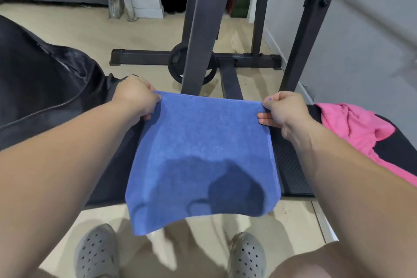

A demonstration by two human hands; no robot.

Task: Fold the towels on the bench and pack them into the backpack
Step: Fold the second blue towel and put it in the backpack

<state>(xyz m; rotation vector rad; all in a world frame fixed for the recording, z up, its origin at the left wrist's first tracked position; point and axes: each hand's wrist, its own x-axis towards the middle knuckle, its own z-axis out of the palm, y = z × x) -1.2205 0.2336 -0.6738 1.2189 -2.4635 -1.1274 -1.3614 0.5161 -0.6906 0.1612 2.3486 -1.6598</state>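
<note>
Backpack (45, 79) crowds bench (291, 165) left; pink towel (352, 126) right

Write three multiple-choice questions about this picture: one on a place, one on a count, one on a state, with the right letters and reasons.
1. Where is the pink towel? A. left of the blue towel B. right of it C. beneath it
2. How many hands grip the blue towel? A. none B. one C. two
3. The pink towel is: A. folded flat B. crumpled C. rolled tight
Answers: 1 B, it lies on the bench at the right. 2 C, the left hand and the right hand each pinch a far corner. 3 B, it lies in bunched folds.
</note>
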